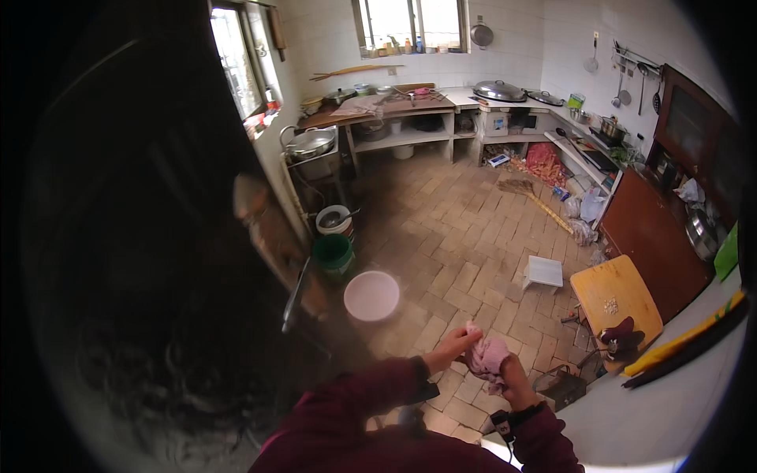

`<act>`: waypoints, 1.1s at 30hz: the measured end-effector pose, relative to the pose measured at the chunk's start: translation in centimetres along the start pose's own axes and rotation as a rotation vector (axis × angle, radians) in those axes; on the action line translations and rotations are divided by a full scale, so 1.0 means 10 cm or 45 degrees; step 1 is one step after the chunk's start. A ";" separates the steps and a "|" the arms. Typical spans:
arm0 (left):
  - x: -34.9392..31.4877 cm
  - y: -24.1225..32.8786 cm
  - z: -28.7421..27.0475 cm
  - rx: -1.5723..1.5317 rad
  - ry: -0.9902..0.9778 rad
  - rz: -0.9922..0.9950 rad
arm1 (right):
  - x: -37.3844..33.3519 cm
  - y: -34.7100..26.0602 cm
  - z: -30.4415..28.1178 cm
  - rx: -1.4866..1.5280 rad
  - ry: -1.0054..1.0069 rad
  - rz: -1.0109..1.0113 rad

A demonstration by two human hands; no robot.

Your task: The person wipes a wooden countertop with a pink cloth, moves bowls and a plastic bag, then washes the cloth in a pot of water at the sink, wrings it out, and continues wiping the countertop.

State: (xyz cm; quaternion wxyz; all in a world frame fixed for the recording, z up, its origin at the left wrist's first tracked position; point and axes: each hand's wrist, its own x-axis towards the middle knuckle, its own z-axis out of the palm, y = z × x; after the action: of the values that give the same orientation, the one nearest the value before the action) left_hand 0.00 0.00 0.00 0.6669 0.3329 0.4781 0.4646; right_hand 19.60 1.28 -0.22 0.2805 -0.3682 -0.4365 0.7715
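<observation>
A crumpled pink cloth [489, 359] is bunched between my two hands, above the brick floor. My left hand [451, 348] pinches its upper left end, where a small tip pokes up past the fingers. On the cloth's lower right side, my right hand [516, 383] is closed around it, with its fingers partly hidden by the folds. Both arms wear dark maroon sleeves, and a dark device is strapped at my right wrist. A pink basin [371, 296] lies on the floor, left of and beyond my hands.
A green bucket [333, 252] and a white bucket [334, 220] stand behind the basin, beside a dark door at left. To the right are a small white stool [544, 272] and a wooden table [619, 293]. A broom [544, 206] lies farther back, before the counters [406, 142].
</observation>
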 end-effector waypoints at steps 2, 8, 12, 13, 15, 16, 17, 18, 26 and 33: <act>0.43 0.27 -0.09 0.023 -0.097 0.037 | 0.32 -0.31 0.02 0.051 0.130 -0.024; 1.79 0.81 -0.50 -0.016 -0.028 0.000 | 1.69 -1.01 -0.26 0.001 0.072 -0.013; 2.88 1.10 -0.97 -0.032 0.115 -0.020 | 3.00 -1.26 -0.70 -0.036 -0.075 0.081; 3.13 1.22 -1.08 -0.020 0.171 -0.028 | 3.33 -1.37 -0.78 -0.031 -0.169 0.084; 3.61 1.55 -1.28 -0.031 0.245 0.005 | 3.96 -1.70 -0.89 -0.023 -0.359 0.090; 3.84 1.72 -1.39 -0.012 0.292 0.018 | 4.28 -1.86 -0.90 -0.091 -0.366 0.116; 4.11 1.90 -1.46 -0.008 0.334 0.024 | 4.62 -2.08 -0.94 -0.185 -0.393 0.101; 4.33 2.06 -1.56 -0.048 0.381 0.126 | 4.92 -2.27 -0.94 -0.079 -0.520 0.060; 5.96 2.88 -2.85 -0.006 0.670 0.269 | 7.27 -2.83 -0.85 0.038 -0.582 0.220; 7.77 3.73 -4.00 0.056 0.633 0.262 | 9.24 -3.90 -0.72 -0.207 -0.695 0.166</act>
State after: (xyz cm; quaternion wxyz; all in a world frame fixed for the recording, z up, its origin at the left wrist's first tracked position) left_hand -40.53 85.80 -5.22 0.4708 0.2698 0.6010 0.5868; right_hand -23.01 92.32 1.70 0.0722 -0.1956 -0.5316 0.8209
